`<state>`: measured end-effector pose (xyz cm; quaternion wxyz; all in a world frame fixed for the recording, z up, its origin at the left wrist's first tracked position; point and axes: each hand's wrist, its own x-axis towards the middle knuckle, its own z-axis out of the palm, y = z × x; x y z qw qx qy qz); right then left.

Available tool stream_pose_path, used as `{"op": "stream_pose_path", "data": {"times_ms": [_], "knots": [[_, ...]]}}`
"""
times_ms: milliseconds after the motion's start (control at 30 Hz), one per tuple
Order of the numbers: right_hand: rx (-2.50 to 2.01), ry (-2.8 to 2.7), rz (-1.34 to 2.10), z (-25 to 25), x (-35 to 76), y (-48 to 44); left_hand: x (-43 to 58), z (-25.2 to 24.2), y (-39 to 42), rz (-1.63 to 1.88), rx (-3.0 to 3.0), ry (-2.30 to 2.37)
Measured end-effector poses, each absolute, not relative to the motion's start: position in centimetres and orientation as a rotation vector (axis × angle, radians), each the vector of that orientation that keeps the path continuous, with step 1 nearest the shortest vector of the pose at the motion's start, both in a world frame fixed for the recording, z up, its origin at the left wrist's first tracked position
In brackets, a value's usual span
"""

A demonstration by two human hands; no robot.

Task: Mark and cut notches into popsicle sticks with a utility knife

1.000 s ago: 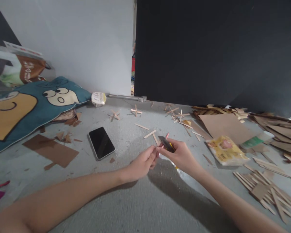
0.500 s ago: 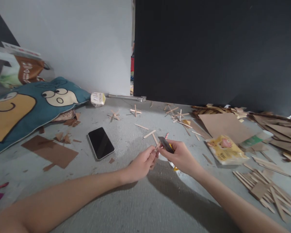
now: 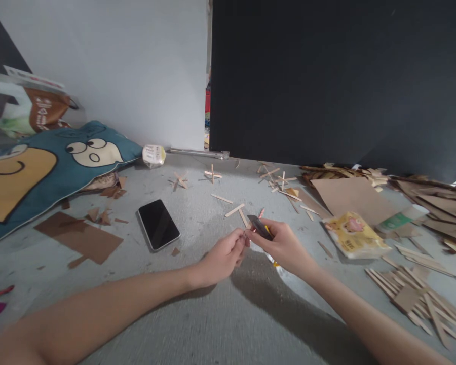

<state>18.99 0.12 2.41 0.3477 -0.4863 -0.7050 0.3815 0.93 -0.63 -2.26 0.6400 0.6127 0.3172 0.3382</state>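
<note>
Near right: stick pile (image 3: 421,304), loosely stacked, sticks crossing at odd angles. Right forearm reaches in beside it; a wide elbow swing could scatter it.

Near middle: left hand (image 3: 224,254), grip narrow, fingertips pinched around a small pale piece (image 3: 245,234), mostly covered; cannot tell its full shape. Right hand (image 3: 285,243), grip closed around a box cutter (image 3: 261,227), dark end pointing far-left, just beyond the left fingertips. Blade extension: too small to tell. Main hazard, in my judgement: fingers and cutter crowd together, so a slip of the piece or a hard push could carry an edge into the left thumb or finger. Likely cause: short hold on a small piece, in mid-air, nothing firm beneath. The piece could also split or spring away.

Middle left: phone (image 3: 158,225), face up, well apart from the hands; could be scratched if the cutter were dropped and skidded.

Middle: loose stick (image 3: 234,210) lying just past the fingertips; easily nudged.

Far: stick cross (image 3: 213,174), with one stick upright. Narrow base by eye; a knock from an outstretched hand could topple it.
</note>
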Motion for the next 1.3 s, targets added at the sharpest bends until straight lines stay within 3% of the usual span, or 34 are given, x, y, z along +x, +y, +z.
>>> {"op": "stream_pose_path", "data": {"times_ms": [467,600,833,1300], "knots": [[-1.26,-1.822,1.062,1.7,19.6,0.7,0.9,-2.5,-0.5,0.87,1.372,0.746],[-1.287,-1.9,0.777,1.0,19.7,0.1,0.8,-2.4,-0.5,0.956,1.335,0.75],[-0.917,-2.321,0.013,0.1,20.4,0.2,0.9,-2.4,-0.5,1.015,1.335,0.719],[-0.852,-2.303,-0.093,-0.1,20.7,0.6,0.9,-2.1,-0.7,0.971,1.35,0.702]]}}
